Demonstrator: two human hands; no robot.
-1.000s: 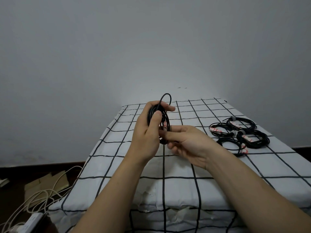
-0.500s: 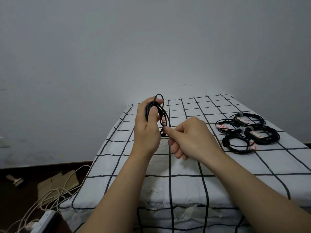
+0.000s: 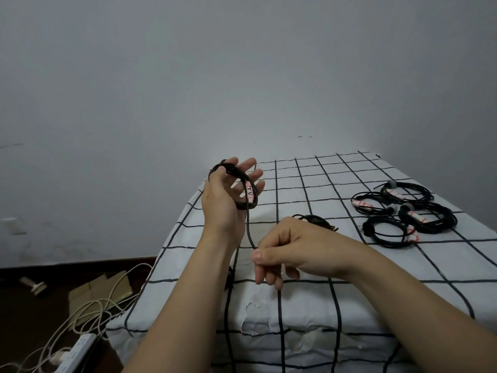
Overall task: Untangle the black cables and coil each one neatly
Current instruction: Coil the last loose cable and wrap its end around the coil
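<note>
My left hand is raised over the table's far left corner with a coil of black cable looped round it. The thumb hooks the coil's top and the fingers are spread out straight. A white and red label sits on the coil. One strand drops from the coil to my right hand, which pinches it between thumb and forefinger, nearer to me. A small bundle of black cable lies on the cloth just behind the right hand, partly hidden.
The table wears a white cloth with black grid lines. Several coiled black cables with labels lie at its right. On the dark floor at left are white cords, a power strip and cardboard. A grey wall stands behind.
My right hand has drawn away from the coil, down and toward me, pulling a strand out. The left hand's fingers have spread. A small bundle on the cloth now shows.
</note>
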